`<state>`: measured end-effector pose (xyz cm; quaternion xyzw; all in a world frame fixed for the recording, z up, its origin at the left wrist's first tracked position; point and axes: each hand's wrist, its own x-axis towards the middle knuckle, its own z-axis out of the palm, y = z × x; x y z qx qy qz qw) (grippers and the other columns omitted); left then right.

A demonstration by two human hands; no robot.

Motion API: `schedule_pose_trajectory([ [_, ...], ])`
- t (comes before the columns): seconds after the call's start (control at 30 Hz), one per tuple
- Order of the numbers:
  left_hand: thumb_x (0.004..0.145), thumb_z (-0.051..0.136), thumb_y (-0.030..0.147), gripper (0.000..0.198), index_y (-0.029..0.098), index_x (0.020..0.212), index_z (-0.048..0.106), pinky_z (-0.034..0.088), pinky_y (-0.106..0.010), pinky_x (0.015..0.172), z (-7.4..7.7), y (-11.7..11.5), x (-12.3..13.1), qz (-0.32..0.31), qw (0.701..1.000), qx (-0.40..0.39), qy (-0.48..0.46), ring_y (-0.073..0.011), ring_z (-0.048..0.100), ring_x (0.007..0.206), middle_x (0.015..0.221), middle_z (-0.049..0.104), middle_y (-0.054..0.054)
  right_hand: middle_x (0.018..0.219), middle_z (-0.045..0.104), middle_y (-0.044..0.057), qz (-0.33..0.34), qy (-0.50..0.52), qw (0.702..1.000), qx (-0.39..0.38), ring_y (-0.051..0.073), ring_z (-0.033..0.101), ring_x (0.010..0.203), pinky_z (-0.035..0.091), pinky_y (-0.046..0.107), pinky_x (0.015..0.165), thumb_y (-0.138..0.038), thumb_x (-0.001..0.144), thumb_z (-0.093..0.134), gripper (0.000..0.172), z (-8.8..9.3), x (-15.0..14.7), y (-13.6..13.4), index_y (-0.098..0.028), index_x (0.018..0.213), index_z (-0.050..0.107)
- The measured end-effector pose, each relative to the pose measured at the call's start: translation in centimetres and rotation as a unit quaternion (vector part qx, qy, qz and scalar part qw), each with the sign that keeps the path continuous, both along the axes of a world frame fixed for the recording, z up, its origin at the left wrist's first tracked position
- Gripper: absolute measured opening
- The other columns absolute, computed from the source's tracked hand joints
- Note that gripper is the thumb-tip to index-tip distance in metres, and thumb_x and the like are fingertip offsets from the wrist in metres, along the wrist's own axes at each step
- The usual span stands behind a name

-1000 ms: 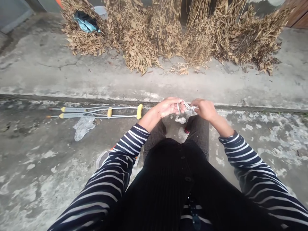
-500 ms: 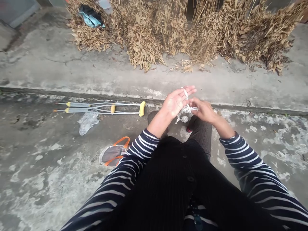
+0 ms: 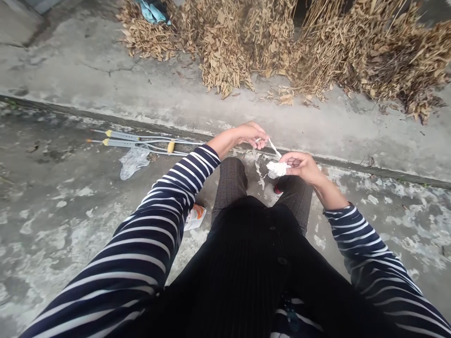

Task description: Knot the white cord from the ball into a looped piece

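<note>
My left hand [image 3: 251, 135] is closed, pinching a white cord [image 3: 274, 148] that also loops around a finger. From there the cord slants down to a white bundle of wound cord [image 3: 276, 170]. My right hand [image 3: 302, 166] grips this bundle between thumb and fingers, above my knees. A loose, crinkled white strand [image 3: 260, 175] shows below and left of the bundle. Whether it joins the bundle I cannot tell.
Crutches [image 3: 123, 142] with yellow parts lie on the concrete at left, by a clear plastic bag [image 3: 134, 162]. A partly hidden white-and-orange bag [image 3: 196, 217] is beside my left leg. Dry plants [image 3: 229, 51] are heaped on the raised ledge [image 3: 169, 98], with a light-blue cloth [image 3: 152, 11] on top.
The cord has come off my left hand's spread fingers, which have curled into a pinch. My right hand now shows a compact bundle. The view has shifted, and my left sleeve covers the crutches' padded end.
</note>
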<state>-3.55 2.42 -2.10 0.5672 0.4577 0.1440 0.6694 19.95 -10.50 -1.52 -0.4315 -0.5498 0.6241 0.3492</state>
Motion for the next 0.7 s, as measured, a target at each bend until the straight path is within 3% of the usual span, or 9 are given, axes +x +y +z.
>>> schedule_pose_trajectory([
  [0.1,0.074,0.083,0.015,0.011,0.009,0.079,0.076,0.057,-0.030,0.067,-1.0,-0.3,0.6,-0.005,0.996,0.074,0.046,-0.0162,0.068,0.064,0.070,0.071,-0.007,0.080,0.076,0.002,-0.038,0.078,0.995,-0.039,0.014,0.069,0.070,0.057,0.025,0.068,-0.026,0.050,0.097,0.039,-0.1,-0.3,-0.3,-0.018,0.082,0.075],
  [0.2,0.075,0.080,0.013,0.029,0.012,0.103,0.077,0.059,-0.029,0.074,-1.4,-3.0,2.3,0.012,0.992,0.093,-0.089,-0.0164,0.071,0.081,0.094,0.077,-0.008,0.076,0.076,0.001,-0.059,0.105,0.991,-0.057,0.013,0.069,0.066,0.058,0.024,0.066,-0.023,0.048,0.098,0.040,0.4,-0.3,-0.2,-0.018,0.081,0.076],
  [0.3,0.079,0.078,0.018,0.035,0.012,0.114,0.074,0.060,-0.030,0.076,-1.8,-6.5,3.9,-0.002,0.975,0.023,-0.223,-0.0172,0.073,0.089,0.112,0.076,-0.013,0.075,0.076,0.001,-0.083,0.098,0.989,-0.067,0.014,0.070,0.066,0.058,0.024,0.065,-0.019,0.046,0.096,0.039,0.9,0.3,0.1,-0.019,0.080,0.077],
  [0.4,0.078,0.080,0.020,0.035,0.010,0.111,0.074,0.060,-0.030,0.072,-2.1,-8.7,4.5,0.022,0.966,-0.021,-0.255,-0.0154,0.072,0.076,0.097,0.078,-0.011,0.077,0.077,0.001,-0.089,0.090,0.988,-0.090,0.015,0.070,0.064,0.059,0.026,0.064,-0.020,0.048,0.097,0.041,1.0,1.1,0.2,-0.020,0.085,0.078],
  [0.53,0.083,0.077,0.023,0.025,0.007,0.101,0.074,0.055,-0.025,0.060,-2.2,-8.9,4.4,0.030,0.971,-0.024,-0.236,-0.0129,0.068,0.059,0.071,0.073,-0.006,0.078,0.078,0.002,-0.089,0.095,0.988,-0.083,0.014,0.071,0.067,0.059,0.025,0.066,-0.020,0.050,0.097,0.040,0.9,1.2,-0.2,-0.019,0.086,0.079],
  [0.7,0.081,0.074,0.016,0.013,0.007,0.091,0.076,0.050,-0.020,0.054,-1.1,-7.7,3.4,-0.051,0.978,-0.025,-0.201,-0.0121,0.068,0.058,0.073,0.074,-0.008,0.080,0.078,0.003,-0.122,0.078,0.989,-0.037,0.016,0.073,0.072,0.059,0.028,0.070,-0.021,0.045,0.098,0.046,1.8,0.2,-1.0,-0.019,0.088,0.080],
])
